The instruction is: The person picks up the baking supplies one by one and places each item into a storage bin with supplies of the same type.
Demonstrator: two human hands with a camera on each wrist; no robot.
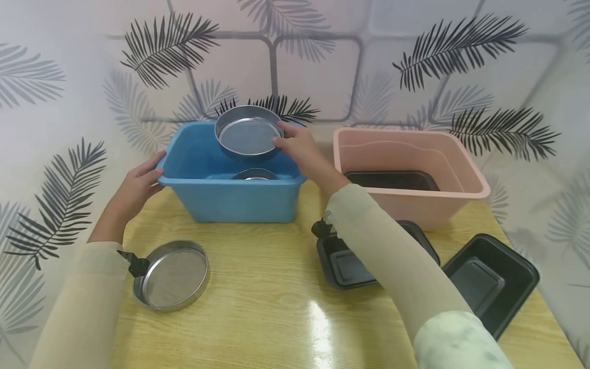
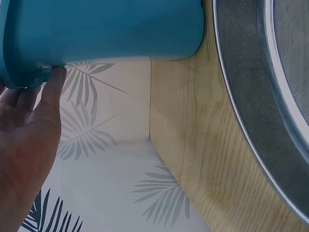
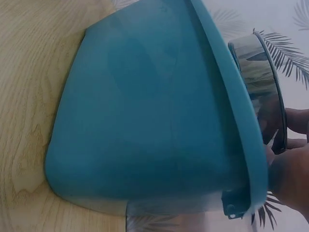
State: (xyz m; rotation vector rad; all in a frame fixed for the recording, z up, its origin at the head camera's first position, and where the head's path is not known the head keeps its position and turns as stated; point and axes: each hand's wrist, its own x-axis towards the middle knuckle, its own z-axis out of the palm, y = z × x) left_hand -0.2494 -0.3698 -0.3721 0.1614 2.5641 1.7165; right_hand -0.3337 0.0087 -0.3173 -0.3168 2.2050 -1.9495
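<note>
The right hand (image 1: 299,148) has its grip pinching the side of a round metal pan (image 1: 249,136), shallow and tilted, held over the opening of a smooth blue tub (image 1: 239,202). The left hand (image 1: 140,184) holds the tub's rim at one end, its grip closed around the edge. A second round pan (image 1: 255,175) shows inside — partly hidden. On the wood-grained counter (image 1: 258,287) lies a third round pan (image 1: 175,277) — grey, finely ringed metal — and dark, round-cornered rectangular trays (image 1: 475,282) near a pink tub (image 1: 396,154).
</note>
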